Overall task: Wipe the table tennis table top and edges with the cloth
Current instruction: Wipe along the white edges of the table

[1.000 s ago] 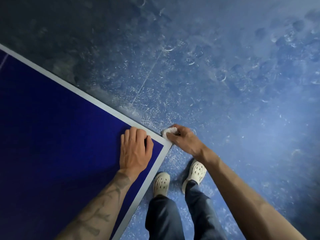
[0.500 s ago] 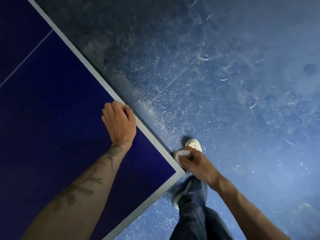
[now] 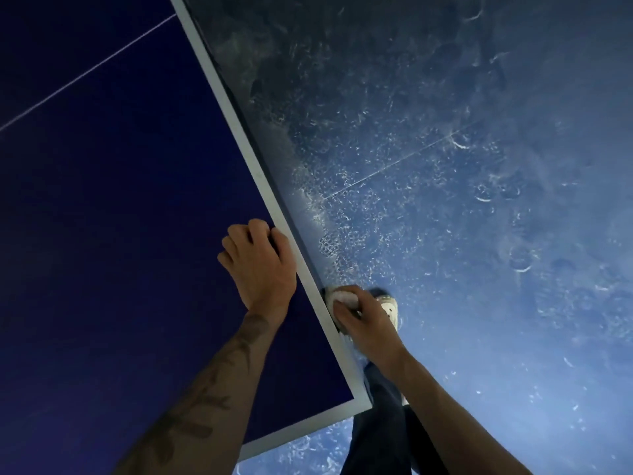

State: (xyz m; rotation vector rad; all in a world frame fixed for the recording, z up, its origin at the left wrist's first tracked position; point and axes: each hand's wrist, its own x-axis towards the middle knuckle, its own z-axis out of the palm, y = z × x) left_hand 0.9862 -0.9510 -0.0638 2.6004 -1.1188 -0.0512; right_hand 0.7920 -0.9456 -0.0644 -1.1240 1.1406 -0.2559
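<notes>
**Table** (image 3: pixel 120 234): dark blue top with a white border line (image 3: pixel 239 138). Its near corner (image 3: pixel 362 404) is the reference for the places below.

**Cloth** (image 3: pixel 337 295): small pale wad, a short way up the long side from the corner, pressed against the side edge just below the border line.

**Right hand** (image 3: pixel 364 330): outside the table, up the long side from the corner. Fingers are curled and clamped on the cloth, with the thumb on top.

**Left hand** (image 3: pixel 260 269): on the top, further from the corner than the cloth, just inside the border line. Fingers are bent and close together, with the tips down on the surface, holding nothing. It looks like a brace.

**Shoe** (image 3: pixel 388 308), **trouser leg** (image 3: pixel 376 440): on the floor side of the corner, with the shoe partly hidden behind the right hand.

**Floor** (image 3: pixel 445 166): blue and heavily scuffed with dusty marks.

**Step, as judged:** wiping the long side edge. The top's condition cannot be read in this light.

**Risks:**
- The wad is small, so it may roll out of the grip on the narrow edge, leaving bare fingers rubbing the edge.
- The pass may ride too low and miss the border line.
- A dropped cloth would pick up floor dust and smear it onto the table.
</notes>
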